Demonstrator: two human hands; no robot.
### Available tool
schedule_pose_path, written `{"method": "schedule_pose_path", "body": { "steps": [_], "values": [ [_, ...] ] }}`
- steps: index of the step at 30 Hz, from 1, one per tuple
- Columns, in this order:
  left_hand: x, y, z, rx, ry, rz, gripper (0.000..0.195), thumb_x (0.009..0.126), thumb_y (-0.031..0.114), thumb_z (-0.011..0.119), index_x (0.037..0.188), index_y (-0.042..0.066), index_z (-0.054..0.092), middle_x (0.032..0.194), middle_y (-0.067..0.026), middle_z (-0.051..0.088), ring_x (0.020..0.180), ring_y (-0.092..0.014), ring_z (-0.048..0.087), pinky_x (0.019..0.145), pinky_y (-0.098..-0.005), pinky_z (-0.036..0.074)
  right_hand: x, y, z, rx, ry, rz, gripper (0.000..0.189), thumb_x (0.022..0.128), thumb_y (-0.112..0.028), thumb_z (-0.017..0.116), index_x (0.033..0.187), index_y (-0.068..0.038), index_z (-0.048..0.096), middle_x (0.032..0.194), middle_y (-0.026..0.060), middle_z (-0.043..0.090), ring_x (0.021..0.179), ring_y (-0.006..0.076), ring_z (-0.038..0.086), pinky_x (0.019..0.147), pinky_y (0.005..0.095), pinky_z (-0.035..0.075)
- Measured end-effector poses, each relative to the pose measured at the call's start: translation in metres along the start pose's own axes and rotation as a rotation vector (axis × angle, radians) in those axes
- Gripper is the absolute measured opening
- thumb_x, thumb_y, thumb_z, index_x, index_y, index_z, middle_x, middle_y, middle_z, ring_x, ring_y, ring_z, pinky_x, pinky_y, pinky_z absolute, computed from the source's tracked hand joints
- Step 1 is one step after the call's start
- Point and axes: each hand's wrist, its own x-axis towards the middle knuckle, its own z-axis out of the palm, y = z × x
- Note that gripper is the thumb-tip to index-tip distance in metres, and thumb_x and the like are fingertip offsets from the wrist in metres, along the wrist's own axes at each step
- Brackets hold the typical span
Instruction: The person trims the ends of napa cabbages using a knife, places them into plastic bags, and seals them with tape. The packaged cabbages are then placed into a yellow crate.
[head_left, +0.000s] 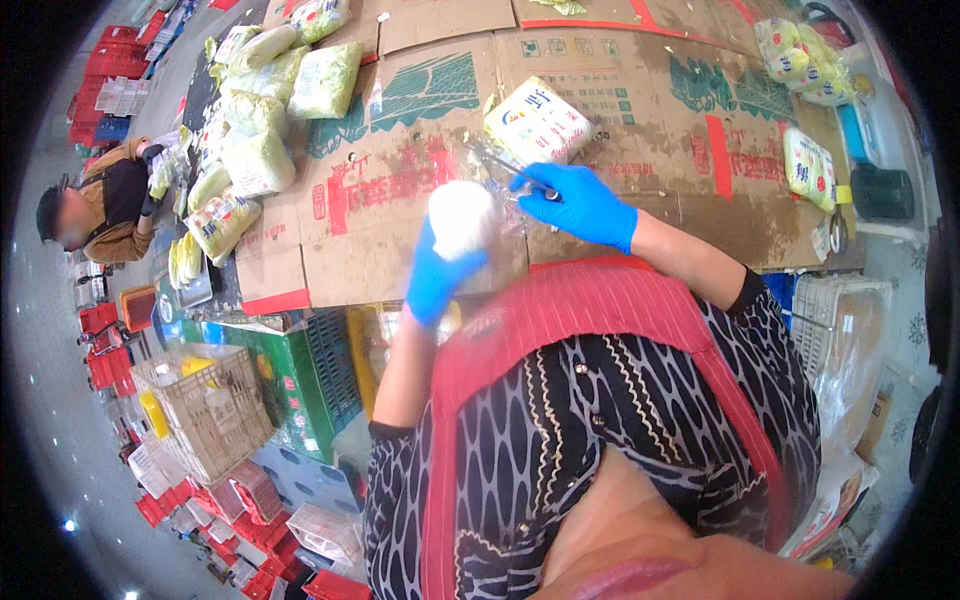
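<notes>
My left hand (442, 274), in a blue glove, grips a white rounded object (463, 217), too blurred to name exactly. In my right hand (581, 206), gloved alike, is a slim dark metal tool (534, 180), a knife or scissors; its far end points up and left. Just beyond that hand lies a printed plastic bag of Chinese cabbage (538, 124). Crumpled clear plastic film (511, 214) rests between my hands. All this is over a table covered with flattened cardboard (375, 247), stained and littered with leaf scraps.
Bagged Chinese cabbages (259, 161) are heaped on the left. Across that side a co-worker (112, 187) in dark gloves handles another. More bagged cabbages (802, 60) lie at far right, near a single bag (810, 169). A plastic crate (206, 420) stands below the left edge.
</notes>
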Motion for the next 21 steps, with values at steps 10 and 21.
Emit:
{"method": "schedule_pose_path", "body": {
  "steps": [10, 21],
  "values": [
    [0.022, -0.020, 0.027, 0.086, 0.204, 0.164, 0.078, 0.076, 0.018, 0.081, 0.139, 0.002, 0.039, 0.128, -0.0136, 0.055, 0.118, -0.024, 0.054, 0.096, -0.0362, 0.047, -0.001, -0.006, 0.043, 0.236, 0.193, 0.017, 0.054, 0.084, -0.019, 0.066, 0.132, -0.001, 0.048, 0.097, 0.0165, 0.064, 0.081, 0.0201, 0.064, 0.071, 0.0336, 0.053],
    [0.021, -0.024, -0.014, 0.646, 0.110, 0.227, 0.084, 0.067, 0.034, 0.086, 0.136, 0.006, 0.048, 0.127, -0.0167, 0.060, 0.116, -0.030, 0.060, 0.096, -0.0390, 0.049, -0.007, 0.027, -0.032, 0.345, -0.431, 0.298, 0.058, 0.081, -0.017, 0.059, 0.137, -0.005, 0.053, 0.110, 0.0043, 0.064, 0.094, 0.0112, 0.057, 0.078, 0.0268, 0.049]
  ]
}}
